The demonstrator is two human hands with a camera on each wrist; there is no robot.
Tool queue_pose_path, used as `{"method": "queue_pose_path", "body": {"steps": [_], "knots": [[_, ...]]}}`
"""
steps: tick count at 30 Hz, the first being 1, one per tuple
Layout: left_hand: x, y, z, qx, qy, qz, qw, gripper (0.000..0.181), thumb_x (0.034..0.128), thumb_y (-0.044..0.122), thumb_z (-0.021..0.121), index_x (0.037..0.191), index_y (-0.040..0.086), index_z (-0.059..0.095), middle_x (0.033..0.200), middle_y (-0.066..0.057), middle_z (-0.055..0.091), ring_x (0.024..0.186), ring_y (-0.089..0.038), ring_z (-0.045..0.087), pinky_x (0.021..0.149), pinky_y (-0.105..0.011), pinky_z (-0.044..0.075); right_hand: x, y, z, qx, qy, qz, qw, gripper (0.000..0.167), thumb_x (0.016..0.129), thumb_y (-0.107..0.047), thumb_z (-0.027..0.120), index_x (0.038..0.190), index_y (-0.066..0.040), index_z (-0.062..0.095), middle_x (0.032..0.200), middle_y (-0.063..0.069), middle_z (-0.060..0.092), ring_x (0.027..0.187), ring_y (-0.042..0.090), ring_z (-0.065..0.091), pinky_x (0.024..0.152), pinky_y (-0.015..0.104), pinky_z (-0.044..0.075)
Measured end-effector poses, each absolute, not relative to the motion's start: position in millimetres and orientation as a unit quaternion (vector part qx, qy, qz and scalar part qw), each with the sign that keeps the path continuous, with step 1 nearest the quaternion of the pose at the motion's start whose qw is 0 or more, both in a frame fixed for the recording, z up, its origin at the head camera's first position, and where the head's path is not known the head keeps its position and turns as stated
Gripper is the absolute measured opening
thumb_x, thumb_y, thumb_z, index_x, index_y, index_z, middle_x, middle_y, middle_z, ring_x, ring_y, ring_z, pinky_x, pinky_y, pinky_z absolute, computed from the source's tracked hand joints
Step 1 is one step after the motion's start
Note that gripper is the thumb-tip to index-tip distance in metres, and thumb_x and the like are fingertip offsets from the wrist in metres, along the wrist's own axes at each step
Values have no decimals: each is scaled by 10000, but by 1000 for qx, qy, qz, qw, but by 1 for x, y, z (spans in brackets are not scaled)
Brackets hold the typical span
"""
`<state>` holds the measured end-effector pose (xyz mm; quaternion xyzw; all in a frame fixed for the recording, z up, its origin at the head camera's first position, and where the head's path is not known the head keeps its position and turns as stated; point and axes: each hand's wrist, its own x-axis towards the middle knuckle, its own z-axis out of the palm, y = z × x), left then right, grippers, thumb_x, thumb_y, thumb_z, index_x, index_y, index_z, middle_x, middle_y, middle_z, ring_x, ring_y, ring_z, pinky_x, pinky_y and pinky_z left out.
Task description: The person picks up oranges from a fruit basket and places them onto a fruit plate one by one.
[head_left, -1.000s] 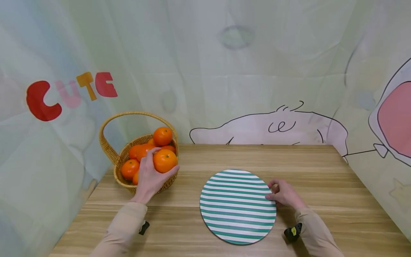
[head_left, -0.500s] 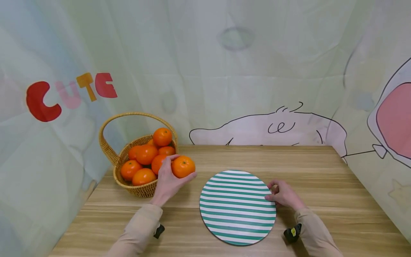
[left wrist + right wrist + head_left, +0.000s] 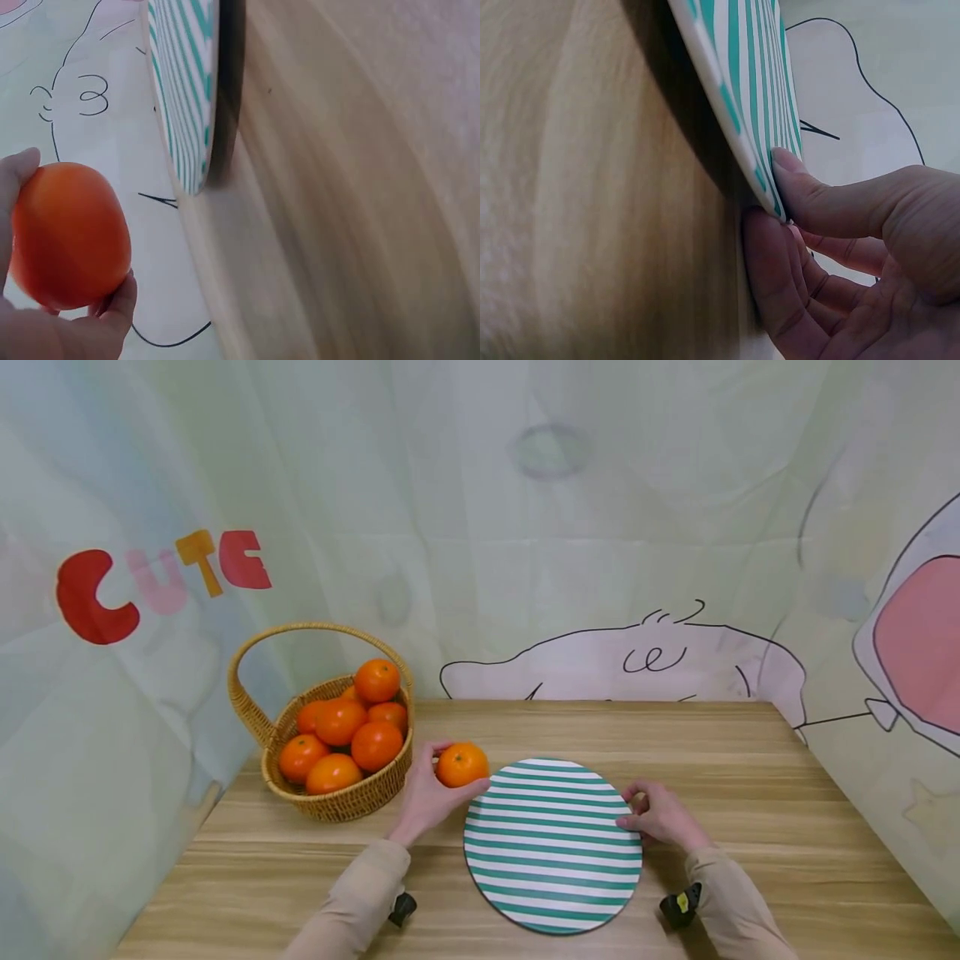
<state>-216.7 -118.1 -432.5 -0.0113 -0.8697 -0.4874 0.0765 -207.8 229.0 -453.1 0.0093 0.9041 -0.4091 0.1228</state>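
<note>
One orange (image 3: 462, 766) is gripped by L hand (image 3: 433, 797) & R hand (image 3: 660, 816) pinches board (image 3: 553, 852) at rim, so if R hand tips it, orange set on top could roll off

A wood-grain tabletop (image 3: 750, 768), pale brown with darker streaks running side to side, carries a wicker basket (image 3: 341, 803) and a round striped board (image 3: 553, 852). The basket stands upright toward the back left, its arched handle raised. The board lies near the middle, its upper face banded in green and white, its pale rim sitting just above the wood with dark shadow underneath. Basket and board stand apart, with bare wood between them.
</note>
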Motion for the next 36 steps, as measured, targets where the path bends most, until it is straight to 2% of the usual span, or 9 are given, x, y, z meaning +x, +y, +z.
{"method": "queue_pose_path", "body": {"steps": [13,24,36], "knots": [[-219,-105,-445,-37,-862,-505,27,758,792,404,843,1388,93,492,1313,-132,589,1089,-256,590,976,-450,523,-209,227,-455,11,906,-407,115,335,853,-32,763,1139,21,595,830,106,572,683,191,567,582,307,563],[-219,-93,-452,-52,-867,-495,-8,788,798,402,839,1427,95,476,1335,-137,592,1146,-283,553,1005,-488,498,-208,228,-455,7,905,-410,114,322,858,-30,759,1132,18,598,815,100,563,669,191,557,573,304,551],[-220,-83,-450,-53,-871,-488,-20,785,806,381,834,1445,103,474,1366,-144,578,1167,-302,551,1002,-515,495,-207,230,-456,6,899,-422,117,318,860,-17,749,1132,31,591,797,98,567,660,186,573,567,305,558]]}}
